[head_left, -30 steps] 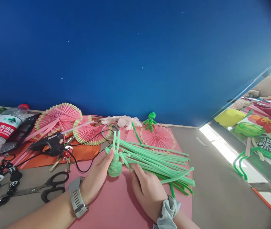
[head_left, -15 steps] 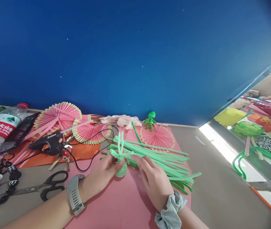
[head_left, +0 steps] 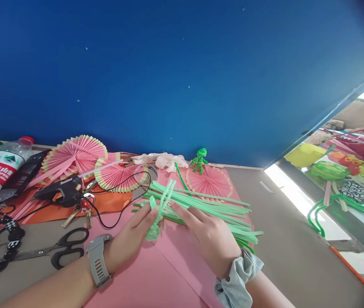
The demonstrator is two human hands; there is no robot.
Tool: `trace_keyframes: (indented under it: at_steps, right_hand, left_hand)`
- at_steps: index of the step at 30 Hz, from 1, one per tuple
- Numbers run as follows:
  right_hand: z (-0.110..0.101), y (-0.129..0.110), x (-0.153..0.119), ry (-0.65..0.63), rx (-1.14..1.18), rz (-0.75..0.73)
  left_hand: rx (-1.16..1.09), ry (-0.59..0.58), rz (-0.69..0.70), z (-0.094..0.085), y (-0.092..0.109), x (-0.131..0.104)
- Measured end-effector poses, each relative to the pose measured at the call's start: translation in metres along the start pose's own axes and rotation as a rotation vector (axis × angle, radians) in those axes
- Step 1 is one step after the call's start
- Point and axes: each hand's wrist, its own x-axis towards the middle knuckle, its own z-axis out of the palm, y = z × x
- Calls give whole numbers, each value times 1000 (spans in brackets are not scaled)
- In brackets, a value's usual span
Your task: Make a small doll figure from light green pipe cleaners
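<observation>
A small figure of wound light green pipe cleaners (head_left: 153, 231) is gripped in my left hand (head_left: 133, 231), its rounded end hanging down and two loose strands standing up. My right hand (head_left: 206, 229) pinches at the right side of the same figure, fingertips close to the left thumb. Behind and to the right of both hands lies a bundle of light green pipe cleaners (head_left: 214, 208) on pink paper (head_left: 169, 269). A finished-looking green pipe cleaner figure (head_left: 199, 161) stands upright against the blue wall.
On the left are black scissors (head_left: 69, 246), a black glue gun (head_left: 62, 191), keys (head_left: 88, 209), a bead string (head_left: 13, 239) and a water bottle (head_left: 1, 167). Pink paper fans (head_left: 76, 156) lie along the blue wall (head_left: 169, 77). Colourful crafts (head_left: 332, 170) are at right.
The held figure has tilted, its upright strands now leaning right. My right hand has turned and shifted slightly, staying at the figure. The whole view has moved a little.
</observation>
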Motion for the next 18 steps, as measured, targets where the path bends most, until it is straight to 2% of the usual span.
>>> trace_keyframes:
  at_steps: [5, 13, 18]
  right_hand:
    - [1, -4, -2, -26, -121, -46]
    - [-5, -8, -6, -34, -138, -21]
    - [-7, -12, -3, 4, -110, -27]
  left_hand:
    - [-49, 23, -41, -1, 1, 1]
    - [-46, 53, -32, 2, 3, 0]
    - [-42, 35, -27, 3, 4, 1]
